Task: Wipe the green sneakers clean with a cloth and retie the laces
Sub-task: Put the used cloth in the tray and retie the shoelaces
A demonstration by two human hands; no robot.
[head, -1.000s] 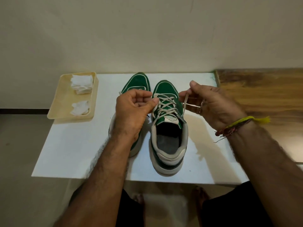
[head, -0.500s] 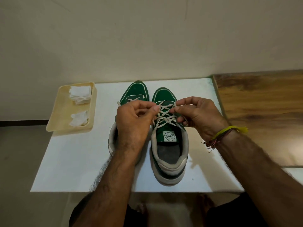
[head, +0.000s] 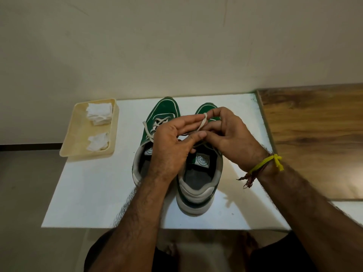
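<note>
Two green sneakers stand side by side on a white table (head: 94, 193), toes pointing away from me. The left sneaker (head: 165, 112) has loose cream laces trailing to its left side. Over the right sneaker (head: 198, 185) both hands meet above the lacing. My left hand (head: 172, 146) pinches the cream lace (head: 203, 122) between thumb and fingers. My right hand (head: 229, 138) holds a loop of the same lace near its fingertips. The hands hide most of the right sneaker's lacing.
A cream tray (head: 76, 138) sits at the table's far left corner with two white cloths (head: 99, 112) in it. A brown wooden surface (head: 318, 138) adjoins the table on the right. A plain wall stands right behind the table.
Both hands have come together over the right sneaker, from pulling the lace ends apart a second ago. A loop of lace now stands between the fingertips. The camera view tilted slightly down.
</note>
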